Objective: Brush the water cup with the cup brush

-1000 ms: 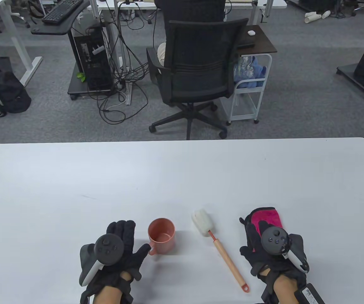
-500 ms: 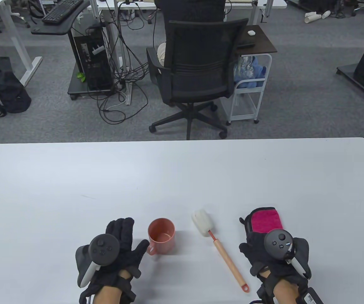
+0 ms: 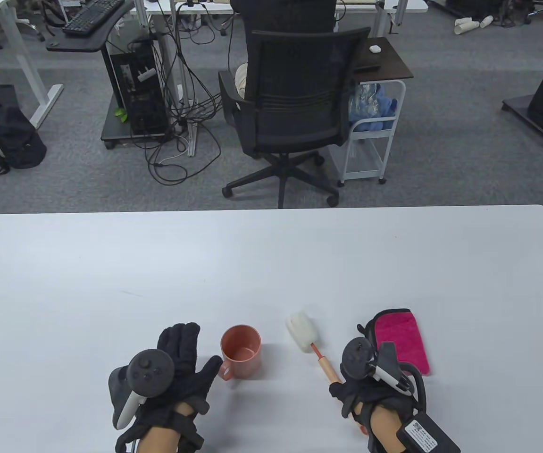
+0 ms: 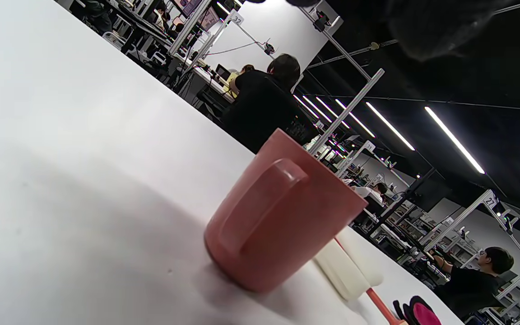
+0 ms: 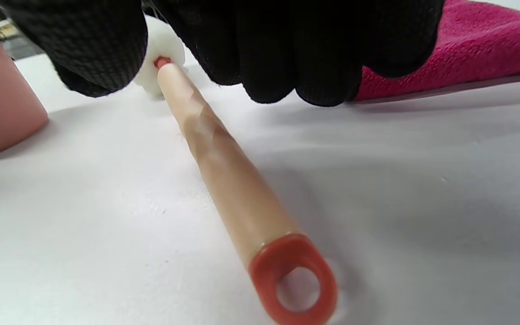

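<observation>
A terracotta-pink cup [image 3: 240, 350] stands upright on the white table [image 3: 271, 264], its handle turned toward my left hand. My left hand [image 3: 199, 348] lies flat and spread just left of the cup, thumb tip beside the handle, holding nothing. The cup fills the left wrist view [image 4: 282, 212]. The cup brush [image 3: 303, 332] lies right of the cup, white sponge head far, wooden handle near. My right hand [image 3: 346, 391] hovers over the handle. In the right wrist view the handle [image 5: 224, 176] lies on the table between thumb and fingers [image 5: 287, 81], ungripped.
A pink cloth with black trim [image 3: 401, 342] lies flat just right of my right hand and shows in the right wrist view [image 5: 458, 49]. An office chair [image 3: 295, 108] and a white cart [image 3: 370, 137] stand beyond the table's far edge.
My right hand has moved left off the pink cloth and now sits over the brush handle. My left hand has drifted slightly left. The cup and brush have not moved.
</observation>
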Demonstrator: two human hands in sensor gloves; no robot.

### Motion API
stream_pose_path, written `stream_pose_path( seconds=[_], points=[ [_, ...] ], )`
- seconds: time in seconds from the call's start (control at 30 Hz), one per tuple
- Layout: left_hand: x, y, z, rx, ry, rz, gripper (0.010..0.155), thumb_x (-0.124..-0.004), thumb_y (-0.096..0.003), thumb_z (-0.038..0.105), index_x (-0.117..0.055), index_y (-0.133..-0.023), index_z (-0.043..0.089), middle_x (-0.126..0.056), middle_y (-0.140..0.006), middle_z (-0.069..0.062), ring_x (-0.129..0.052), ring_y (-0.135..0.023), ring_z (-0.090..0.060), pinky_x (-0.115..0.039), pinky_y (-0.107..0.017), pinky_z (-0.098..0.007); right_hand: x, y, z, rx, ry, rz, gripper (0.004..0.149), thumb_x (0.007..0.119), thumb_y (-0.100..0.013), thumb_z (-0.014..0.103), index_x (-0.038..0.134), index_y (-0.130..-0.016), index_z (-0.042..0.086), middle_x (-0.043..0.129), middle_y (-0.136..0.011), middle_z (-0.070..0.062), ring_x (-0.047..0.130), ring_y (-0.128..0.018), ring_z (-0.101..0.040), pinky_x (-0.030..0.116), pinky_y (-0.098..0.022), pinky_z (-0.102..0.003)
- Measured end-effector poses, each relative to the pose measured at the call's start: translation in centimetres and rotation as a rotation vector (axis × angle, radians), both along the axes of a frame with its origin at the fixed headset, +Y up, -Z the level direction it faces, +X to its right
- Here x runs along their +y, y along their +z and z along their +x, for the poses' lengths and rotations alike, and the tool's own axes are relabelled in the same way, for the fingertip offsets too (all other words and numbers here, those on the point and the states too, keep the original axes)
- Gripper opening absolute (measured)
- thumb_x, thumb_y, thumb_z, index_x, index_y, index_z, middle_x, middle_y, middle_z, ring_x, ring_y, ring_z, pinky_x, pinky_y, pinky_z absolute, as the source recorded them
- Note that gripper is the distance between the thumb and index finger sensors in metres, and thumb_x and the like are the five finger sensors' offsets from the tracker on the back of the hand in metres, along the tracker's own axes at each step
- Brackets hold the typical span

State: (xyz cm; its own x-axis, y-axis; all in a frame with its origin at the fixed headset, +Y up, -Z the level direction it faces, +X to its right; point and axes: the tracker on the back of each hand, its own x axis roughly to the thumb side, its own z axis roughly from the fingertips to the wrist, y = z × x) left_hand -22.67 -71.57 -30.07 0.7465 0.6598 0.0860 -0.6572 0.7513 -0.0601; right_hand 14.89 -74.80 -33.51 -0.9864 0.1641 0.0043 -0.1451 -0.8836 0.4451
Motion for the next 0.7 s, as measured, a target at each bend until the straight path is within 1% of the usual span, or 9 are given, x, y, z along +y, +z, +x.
stream_pose_path(
  seconds=[0.07,0.23,0.33,0.43,0.57,0.67,0.7],
  points=[
    [-0.1,0.0,0.0,0.002,-0.004,0.003,0.082,-0.067,-0.0472,0.06,-0.027,-0.109,0.024,-0.02,-0.114,-0.008,-0.013,-0.108,-0.043,-0.02,-0.07,-0.072,-0.2,-0.3,-0.8,0.016,0.064,0.01,0.068,0.071,-0.049,0.058,0.053,-0.105,0.024,0.063,-0.094,-0.015,0.072,-0.077,-0.038,0.062,-0.059,-0.048],
    [0.0,0.0,-0.1,0.006,0.002,0.001,0.082,-0.066,-0.0469,0.06,-0.027,-0.109,0.024,-0.02,-0.113,-0.009,-0.013,-0.107,-0.044,-0.02,-0.069,-0.073,-1.2,-1.3,-2.7,0.033,0.203,-0.046,0.07,0.068,-0.051,0.061,0.047,-0.107,0.025,0.057,-0.099,-0.014,0.07,-0.079,-0.036,0.061,-0.06,-0.047],
    [0.0,0.1,-0.1,0.006,0.004,0.002,0.082,-0.067,-0.0474,0.059,-0.027,-0.109,0.024,-0.02,-0.114,-0.008,-0.013,-0.108,-0.043,-0.02,-0.071,-0.072,-2.0,-1.9,-3.4,0.028,0.25,-0.069,0.067,0.068,-0.051,0.06,0.049,-0.105,0.025,0.056,-0.099,-0.014,0.07,-0.079,-0.036,0.061,-0.061,-0.046],
    [0.0,0.1,-0.1,0.007,0.001,0.001,0.081,-0.067,-0.0473,0.059,-0.027,-0.109,0.024,-0.02,-0.114,-0.009,-0.013,-0.108,-0.043,-0.02,-0.07,-0.072,-2.3,-2.1,-3.9,0.023,0.299,-0.057,0.063,0.069,-0.053,0.058,0.047,-0.103,0.026,0.056,-0.097,-0.012,0.07,-0.079,-0.035,0.061,-0.06,-0.046],
    [0.0,0.1,-0.2,0.011,0.01,0.005,0.081,-0.067,-0.0474,0.059,-0.027,-0.109,0.023,-0.02,-0.114,-0.009,-0.013,-0.108,-0.043,-0.02,-0.07,-0.072,-2.2,-1.9,-3.7,-0.008,0.263,-0.043,0.056,0.069,-0.056,0.052,0.049,-0.099,0.024,0.053,-0.098,-0.013,0.069,-0.08,-0.036,0.061,-0.061,-0.047],
    [0.0,0.1,-0.2,0.011,0.015,0.014,0.08,-0.067,-0.0476,0.059,-0.028,-0.109,0.024,-0.021,-0.114,-0.009,-0.014,-0.108,-0.043,-0.021,-0.071,-0.072,-1.7,-1.5,-2.9,-0.058,0.111,0.026,0.054,0.067,-0.056,0.046,0.051,-0.099,0.018,0.052,-0.1,-0.018,0.07,-0.082,-0.042,0.062,-0.062,-0.052],
    [0.0,0.1,-0.1,0.01,0.012,0.013,0.08,-0.067,-0.0476,0.058,-0.029,-0.109,0.024,-0.022,-0.114,-0.009,-0.014,-0.108,-0.043,-0.021,-0.071,-0.072,-1.3,-1.3,-2.6,-0.075,0.069,0.049,0.053,0.067,-0.054,0.043,0.053,-0.099,0.017,0.053,-0.099,-0.021,0.072,-0.083,-0.044,0.063,-0.063,-0.056]
  ],
)
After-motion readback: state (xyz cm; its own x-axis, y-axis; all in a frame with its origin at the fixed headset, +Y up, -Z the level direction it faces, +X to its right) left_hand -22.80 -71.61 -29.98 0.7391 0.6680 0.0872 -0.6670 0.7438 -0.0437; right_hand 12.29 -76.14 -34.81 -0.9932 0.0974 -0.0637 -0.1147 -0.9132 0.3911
